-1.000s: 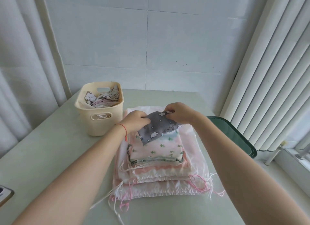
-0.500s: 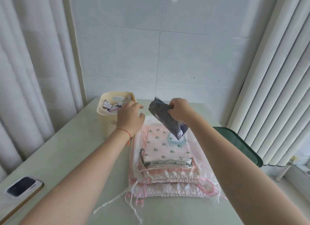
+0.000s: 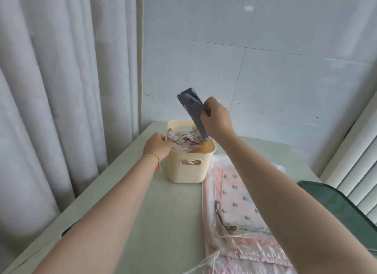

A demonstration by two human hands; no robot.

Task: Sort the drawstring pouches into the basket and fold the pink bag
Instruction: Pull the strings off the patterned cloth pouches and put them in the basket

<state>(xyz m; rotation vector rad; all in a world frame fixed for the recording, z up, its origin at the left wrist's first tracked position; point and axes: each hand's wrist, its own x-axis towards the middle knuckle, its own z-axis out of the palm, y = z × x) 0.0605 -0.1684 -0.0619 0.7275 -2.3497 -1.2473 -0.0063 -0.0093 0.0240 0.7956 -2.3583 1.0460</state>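
**Grey pouch over the basket, pink stack on the surface**

Your right hand (image 3: 217, 118) has its grip pinched on the grey pouch (image 3: 193, 108) — thumb and fingers curled round its right edge. The pouch is folded narrow and held tilted, top end up toward the wall, bottom end down at the basket's (image 3: 189, 169) rim on the right side. Can't tell whether that lower tip is touching the rim or the contents.

Your left hand (image 3: 158, 146) is at the basket's left wall, fingers curled over the rim and reaching in against the pouches already inside (image 3: 184, 141) — patterned, mostly white and pink, bunched toward the left. The grip looks closed on the rim and the fabric there, but where the fingertips end is hidden. Red string bracelet (image 3: 154, 156) on that wrist.

The basket is cream plastic with handle cutouts, standing upright on the pale green surface (image 3: 142, 222), near the back left corner.

Stack of remaining pouches sits just to the right of the basket, partly under your right forearm:
- cactus-print pouch (image 3: 237, 198) on top
- pink bag (image 3: 210, 222) beneath, wider than the rest, lying flat
- loose drawstrings (image 3: 220, 243) trailing off the near end

Dark green item (image 3: 334, 204) at the right edge of the surface. White curtain (image 3: 61, 90) on the left, blinds (image 3: 355, 171) on the right.
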